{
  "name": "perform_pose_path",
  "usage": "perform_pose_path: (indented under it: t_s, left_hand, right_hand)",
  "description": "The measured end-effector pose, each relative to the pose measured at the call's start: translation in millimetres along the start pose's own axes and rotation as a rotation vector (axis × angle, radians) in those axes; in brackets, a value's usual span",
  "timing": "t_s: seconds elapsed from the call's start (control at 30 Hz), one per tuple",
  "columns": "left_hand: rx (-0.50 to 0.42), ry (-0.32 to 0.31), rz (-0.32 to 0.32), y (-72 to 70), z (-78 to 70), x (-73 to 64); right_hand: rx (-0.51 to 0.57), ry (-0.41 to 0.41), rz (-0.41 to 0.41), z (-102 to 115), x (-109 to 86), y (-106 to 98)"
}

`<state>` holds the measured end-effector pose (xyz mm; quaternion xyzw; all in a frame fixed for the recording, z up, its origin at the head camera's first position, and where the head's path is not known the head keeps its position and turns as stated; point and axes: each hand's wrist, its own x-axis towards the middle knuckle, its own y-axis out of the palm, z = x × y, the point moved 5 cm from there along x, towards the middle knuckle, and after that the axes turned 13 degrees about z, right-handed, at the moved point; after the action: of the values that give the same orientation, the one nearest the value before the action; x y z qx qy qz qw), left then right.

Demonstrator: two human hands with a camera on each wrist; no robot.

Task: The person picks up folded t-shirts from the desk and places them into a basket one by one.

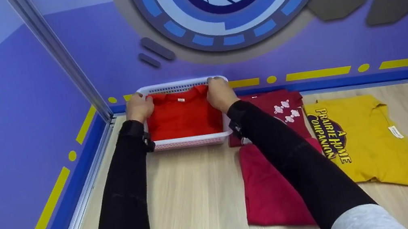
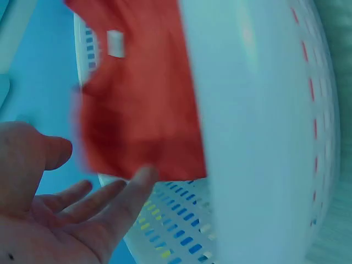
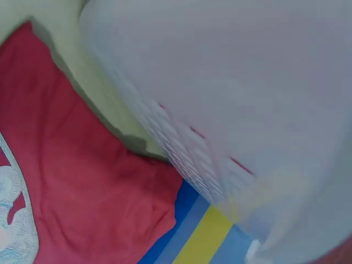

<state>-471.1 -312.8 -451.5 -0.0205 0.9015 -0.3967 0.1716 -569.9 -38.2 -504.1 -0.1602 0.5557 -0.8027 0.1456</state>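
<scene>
Red cloth is seen inside a white plastic basket point(image 1: 191, 138), between the two hands: a folded shirt point(image 1: 184, 118), collar turned towards the back wall point(image 1: 114, 63), small white label point(image 1: 181, 100) exposed at the neck.

Left hand point(image 1: 139, 107): positioned at the basket's left side, near the shirt's shoulder. In the left wrist view the fingers are extended, the thumb is set wide apart, and no grip is shown. One fingertip is overlapped with the shirt's edge; whether it is touched cannot be told, as that edge is blurred.

Right hand point(image 1: 221, 93): positioned over the basket's back right corner, near the shirt's other shoulder. The fingers are mostly hidden; whether the rim or the cloth is held cannot be told.

To the right of the right hand, just beside the basket, a dark red shirt point(image 1: 267, 105) printed with white shapes is laid, partly covered by the right sleeve point(image 1: 296, 157). Nearer the person, below the right hand, a crimson garment point(image 1: 269, 194) is laid folded. Farther right, well apart from that hand, a yellow shirt point(image 1: 376, 140) with dark lettering is spread on the wooden table point(image 1: 188, 199).
</scene>
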Motion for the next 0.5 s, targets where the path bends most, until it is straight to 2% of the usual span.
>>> perform_pose_path:
  t_s: [0.03,0.13,0.27,0.4,0.5]
  left_hand:
    - [0.013,0.015,0.000,1.2,-2.8,-0.9]
    - [0.039,0.074,0.000,3.7,-12.6,-5.1]
    - [0.044,0.203,-0.021,7.7,-32.6,-20.4]
    - [0.044,0.368,-0.029,18.8,-60.1,-48.9]
    - [0.066,0.491,-0.015,33.4,-79.3,-76.2]
  right_hand:
    - [-0.006,-0.012,-0.016,1,-3.1,-4]
    - [0.062,-0.021,0.025,15,-24.5,-28]
    - [0.230,-0.026,0.117,33,-56.9,-64]
    - [0.307,-0.101,0.102,41,-81.2,-88]
    - [0.357,-0.154,0.102,43,-102.9,-100]
